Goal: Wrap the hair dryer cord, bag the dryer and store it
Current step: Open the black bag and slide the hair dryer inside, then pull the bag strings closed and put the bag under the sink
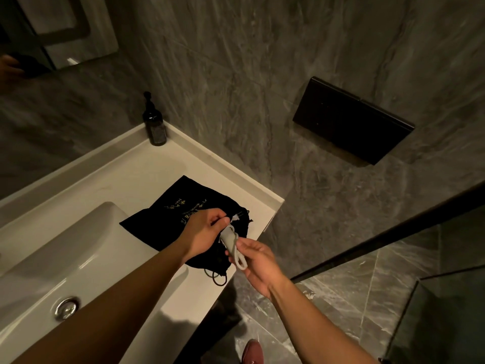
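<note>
— Why are both hands bunched together in the lower middle of the frame?

— They share one load; the left hand point(203, 228) curls shut over the upper end of the folded pale grey power cord point(232, 245), near its plug, while the right hand point(256, 261) pinches the looped lower end between thumb and fingers; held at both ends, the bundle likely cannot spring apart.

— And the dryer itself?

— I cannot see it; only the cord shows; it may be hidden by the hands or by the cloth.

— Why is the flat black drawstring cloth bag with gold lettering point(168, 206) lying there?

— It lies just under the hands on the white vanity counter point(147, 166), right of the basin; its drawstring loop point(217, 278) hangs at the counter edge, probably placed for quick bagging.
</note>
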### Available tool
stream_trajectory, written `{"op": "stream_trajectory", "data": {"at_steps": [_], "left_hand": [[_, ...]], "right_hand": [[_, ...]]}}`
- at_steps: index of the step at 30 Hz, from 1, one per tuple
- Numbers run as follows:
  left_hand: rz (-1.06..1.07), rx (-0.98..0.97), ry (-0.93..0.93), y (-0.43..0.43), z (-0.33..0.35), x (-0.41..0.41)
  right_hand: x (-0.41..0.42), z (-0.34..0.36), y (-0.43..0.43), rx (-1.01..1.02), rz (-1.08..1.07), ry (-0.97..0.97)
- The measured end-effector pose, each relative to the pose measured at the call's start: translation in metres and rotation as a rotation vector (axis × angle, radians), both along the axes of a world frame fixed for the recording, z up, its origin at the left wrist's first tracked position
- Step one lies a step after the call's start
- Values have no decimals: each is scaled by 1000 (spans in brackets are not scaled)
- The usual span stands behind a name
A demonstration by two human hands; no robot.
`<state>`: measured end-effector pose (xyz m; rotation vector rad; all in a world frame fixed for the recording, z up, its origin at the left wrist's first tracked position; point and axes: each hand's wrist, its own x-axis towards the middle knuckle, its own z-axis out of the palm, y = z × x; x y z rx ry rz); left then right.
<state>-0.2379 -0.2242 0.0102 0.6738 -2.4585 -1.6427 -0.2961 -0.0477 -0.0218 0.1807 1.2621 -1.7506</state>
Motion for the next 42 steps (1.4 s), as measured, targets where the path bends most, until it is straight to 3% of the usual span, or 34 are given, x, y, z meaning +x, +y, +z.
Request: {"op": "stream_trajectory", "data": {"at_steps": [5, 12, 18, 22, 25, 28, 32, 37, 39, 42], "left_hand": [[-86, -9, -1, 4, 5, 2], [-121, -163, 50, -9, -2, 19], [-43, -191, 19, 5, -24, 34], [-32, -169, 22, 9, -29, 40], [21, -146, 29, 12, -29, 45], [51, -165, 22, 17, -35, 47], [168, -196, -35, 30, -45, 55], [489, -169, -168, 62, -53, 87], [473, -222, -318, 77, -63, 102], [347, -496, -529, 99, -80, 112]], "right_hand": [[4, 2, -21, -46, -48, -12], [-2, -1, -32, -131, -78, -129], [-6, -20, -36, 335, -63, 301], [-1, -29, -44, 295, -72, 282], [-1, -28, -36, 173, 91, 233], [-12, -22, -25, 283, 121, 450], [-43, -12, -8, 625, 85, 985], [-87, -6, -3, 497, 624, 1293], [-100, -6, -5, 529, 832, 1363], [-114, -8, -11, 598, 1035, 1476]]}}
